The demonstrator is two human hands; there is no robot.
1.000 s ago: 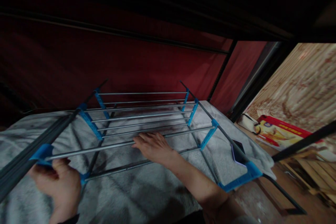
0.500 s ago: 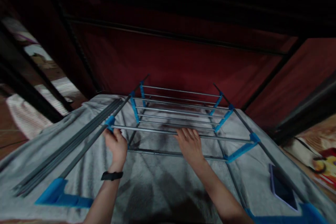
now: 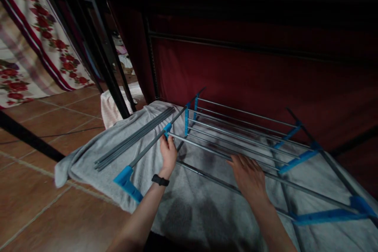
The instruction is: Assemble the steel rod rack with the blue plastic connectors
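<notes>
While the left hand (image 3: 168,153) curls its fingers round the rack's (image 3: 236,134) near-left corner joint, the right hand (image 3: 249,173) lies flat and open on a rail running left-to-right.

Rack rods (image 3: 236,134) close-set; red curtain (image 3: 251,78) blocks behind; grey blanket (image 3: 201,212) front free.

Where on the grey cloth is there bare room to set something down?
Bare grey cloth lies nearest the camera, between the left hand and right hand. Crowded: the rack covers the middle and right, and loose rods line the left edge.
</notes>
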